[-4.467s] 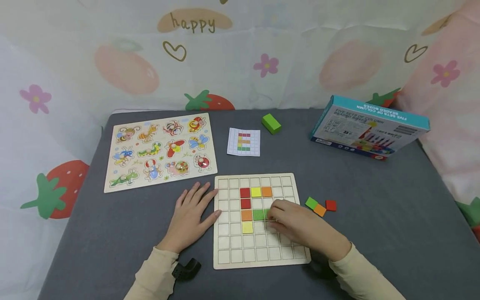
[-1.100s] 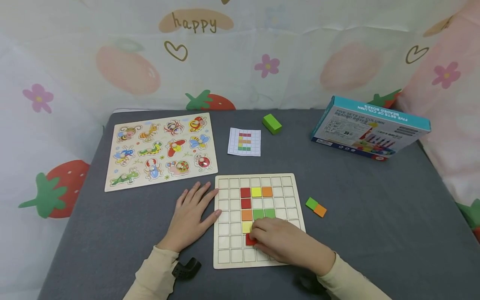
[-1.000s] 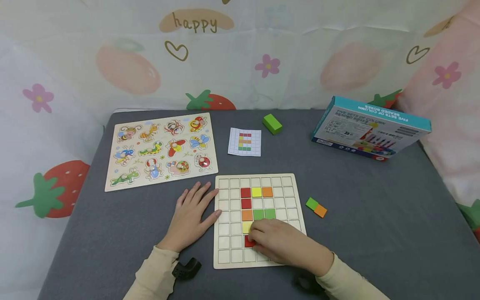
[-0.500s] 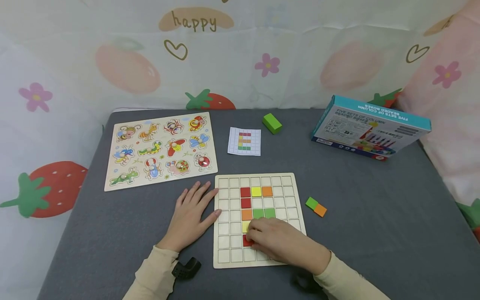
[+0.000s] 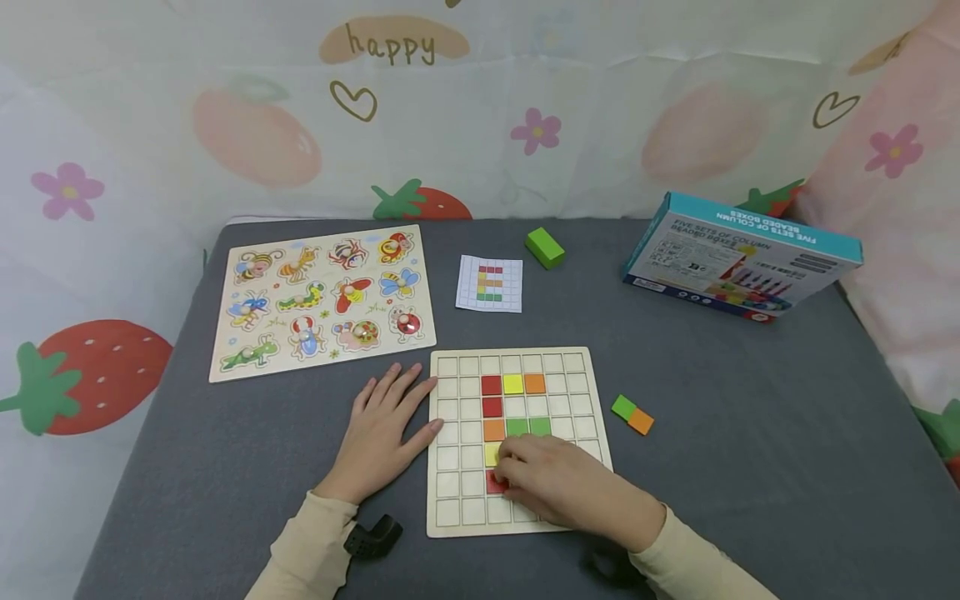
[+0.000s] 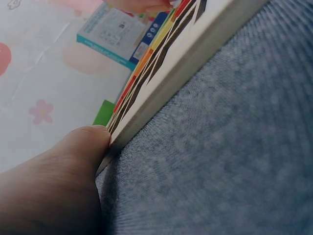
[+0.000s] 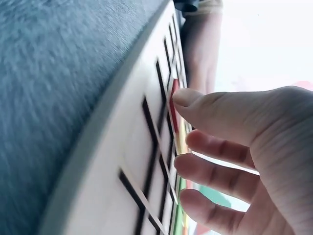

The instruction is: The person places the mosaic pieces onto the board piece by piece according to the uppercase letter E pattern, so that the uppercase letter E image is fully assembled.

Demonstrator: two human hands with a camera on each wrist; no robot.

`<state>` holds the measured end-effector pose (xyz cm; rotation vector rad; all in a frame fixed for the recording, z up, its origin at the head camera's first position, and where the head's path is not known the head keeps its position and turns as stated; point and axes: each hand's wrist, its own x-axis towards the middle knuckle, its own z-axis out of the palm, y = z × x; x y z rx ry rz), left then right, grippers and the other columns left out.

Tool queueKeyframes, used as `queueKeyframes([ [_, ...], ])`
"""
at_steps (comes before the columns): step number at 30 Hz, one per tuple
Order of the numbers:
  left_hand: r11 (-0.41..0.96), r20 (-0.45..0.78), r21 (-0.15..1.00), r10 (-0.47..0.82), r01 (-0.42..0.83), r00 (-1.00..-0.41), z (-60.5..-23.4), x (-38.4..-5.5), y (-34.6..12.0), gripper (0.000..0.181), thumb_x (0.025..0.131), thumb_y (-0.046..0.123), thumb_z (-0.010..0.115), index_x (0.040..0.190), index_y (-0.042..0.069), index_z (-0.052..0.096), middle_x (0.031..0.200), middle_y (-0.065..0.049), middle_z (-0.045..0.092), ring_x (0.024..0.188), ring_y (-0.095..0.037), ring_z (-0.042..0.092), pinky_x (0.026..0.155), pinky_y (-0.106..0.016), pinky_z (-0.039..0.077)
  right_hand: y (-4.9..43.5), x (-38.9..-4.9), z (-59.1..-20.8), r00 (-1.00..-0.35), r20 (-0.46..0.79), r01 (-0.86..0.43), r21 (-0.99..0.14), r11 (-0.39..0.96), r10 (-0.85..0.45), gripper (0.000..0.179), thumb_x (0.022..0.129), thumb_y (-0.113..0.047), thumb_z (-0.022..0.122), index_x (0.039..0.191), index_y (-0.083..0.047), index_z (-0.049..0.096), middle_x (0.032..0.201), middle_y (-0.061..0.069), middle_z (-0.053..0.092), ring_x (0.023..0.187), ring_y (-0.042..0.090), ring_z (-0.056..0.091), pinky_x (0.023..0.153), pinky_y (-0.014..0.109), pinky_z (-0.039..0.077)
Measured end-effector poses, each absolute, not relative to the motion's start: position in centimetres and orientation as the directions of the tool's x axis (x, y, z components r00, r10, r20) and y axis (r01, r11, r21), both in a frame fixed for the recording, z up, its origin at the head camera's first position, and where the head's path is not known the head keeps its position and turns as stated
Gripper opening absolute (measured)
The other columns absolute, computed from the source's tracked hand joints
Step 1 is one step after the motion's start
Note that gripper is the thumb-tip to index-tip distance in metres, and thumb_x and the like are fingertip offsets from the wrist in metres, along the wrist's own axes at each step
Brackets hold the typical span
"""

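Observation:
A wooden grid board point(image 5: 448, 485) lies on the table, with red, yellow, orange and green square tiles in some of its cells. My right hand point(image 5: 577, 485) reaches over it, fingers curled at a red tile point(image 5: 492, 482) just below a yellow tile point(image 5: 491, 454). In the right wrist view the thumb tip touches that red tile point(image 7: 174, 107); part of the tile is hidden by the fingers in the head view. My left hand point(image 5: 381, 435) rests flat with spread fingers, its thumb and index fingertip at the board's left edge.
A green tile point(image 5: 623, 407) and an orange tile point(image 5: 641, 421) lie right of the board. Behind it are a pattern card point(image 5: 510, 293) and a green block point(image 5: 544, 248). An insect puzzle point(image 5: 322, 312) lies back left; a box point(image 5: 738, 257) stands back right.
A loose red tile has left the right side of the table and now sits below the yellow one. The right hand moved left and towards me, then nudged the tile into line. Left hand unchanged.

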<state>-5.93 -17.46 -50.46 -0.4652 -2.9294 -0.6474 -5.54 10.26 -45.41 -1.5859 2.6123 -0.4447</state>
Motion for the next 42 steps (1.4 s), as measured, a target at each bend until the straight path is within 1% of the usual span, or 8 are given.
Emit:
queueKeyframes([
  [5,0.864,0.156,0.399,0.268,0.309,-0.951,-50.4,-5.8,-17.6,0.060,0.093,0.050,0.055,0.146,0.024,0.043,0.154,-0.005,0.035,0.145,-0.028,0.021,0.117,-0.053,0.013,11.8,-6.0,-44.9,-0.524,0.133,-0.831,-0.296,0.471,-0.841,0.015,0.087,-0.021,0.071,0.100,-0.020,0.064,0.102,-0.006,0.059,0.088,0.008,0.057,0.078,0.023,0.052],
  [8,0.862,0.152,0.400,0.272,0.311,-0.950,-50.4,-5.8,-17.5,0.060,0.093,0.050,0.054,0.146,0.023,0.043,0.154,-0.005,0.034,0.146,-0.028,0.020,0.117,-0.053,0.012,13.4,-6.5,-44.5,-0.570,0.152,-0.803,-0.309,0.509,-0.807,0.018,0.085,-0.020,0.074,0.100,-0.019,0.063,0.101,-0.006,0.059,0.088,0.007,0.057,0.076,0.023,0.052],
  [15,0.860,0.160,0.401,0.274,0.317,-0.948,-50.5,-5.9,-17.4,0.060,0.093,0.050,0.054,0.146,0.023,0.043,0.154,-0.005,0.035,0.146,-0.028,0.020,0.117,-0.053,0.012,17.6,-7.5,-44.2,-0.674,0.191,-0.732,-0.299,0.612,-0.714,0.022,0.080,-0.014,0.078,0.098,-0.017,0.064,0.099,-0.006,0.058,0.079,0.004,0.050,0.064,0.020,0.048],
  [22,0.862,0.155,0.400,0.271,0.311,-0.950,-50.5,-5.9,-17.4,0.061,0.093,0.051,0.053,0.146,0.024,0.043,0.154,-0.005,0.034,0.146,-0.027,0.019,0.117,-0.052,0.011,21.7,-7.7,-44.4,-0.805,0.141,-0.592,-0.242,0.769,-0.576,0.022,0.077,-0.013,0.080,0.092,-0.015,0.065,0.097,-0.002,0.059,0.078,0.007,0.055,0.063,0.028,0.052],
  [25,0.862,0.151,0.403,0.269,0.308,-0.951,-50.5,-5.9,-17.4,0.061,0.093,0.052,0.053,0.146,0.024,0.043,0.154,-0.004,0.034,0.146,-0.027,0.019,0.117,-0.052,0.011,22.8,-7.5,-44.7,-0.841,0.107,-0.540,-0.230,0.810,-0.530,0.021,0.077,-0.013,0.080,0.092,-0.013,0.065,0.096,0.000,0.059,0.080,0.011,0.057,0.064,0.031,0.053],
  [31,0.863,0.158,0.398,0.269,0.311,-0.950,-50.5,-6.0,-17.4,0.060,0.093,0.051,0.054,0.146,0.024,0.043,0.154,-0.004,0.034,0.146,-0.027,0.019,0.117,-0.052,0.012,23.6,-7.2,-45.1,-0.853,0.100,-0.520,-0.245,0.818,-0.512,0.022,0.076,-0.011,0.081,0.090,-0.013,0.064,0.096,0.000,0.058,0.081,0.012,0.058,0.065,0.032,0.053],
  [37,0.861,0.157,0.402,0.271,0.312,-0.950,-50.6,-6.0,-17.4,0.061,0.093,0.051,0.054,0.146,0.024,0.042,0.154,-0.004,0.034,0.146,-0.028,0.019,0.117,-0.052,0.011,23.5,-7.3,-45.3,-0.859,0.075,-0.508,-0.252,0.824,-0.507,0.020,0.079,-0.012,0.079,0.091,-0.013,0.063,0.096,0.000,0.059,0.081,0.012,0.057,0.066,0.033,0.053],
  [42,0.860,0.158,0.404,0.269,0.311,-0.950,-50.6,-6.0,-17.4,0.061,0.093,0.051,0.054,0.146,0.024,0.043,0.154,-0.005,0.034,0.146,-0.028,0.019,0.117,-0.052,0.011,23.5,-7.4,-45.6,-0.859,0.095,-0.509,-0.254,0.822,-0.502,0.019,0.080,-0.011,0.078,0.091,-0.012,0.063,0.095,0.000,0.059,0.080,0.012,0.057,0.065,0.033,0.053],
])
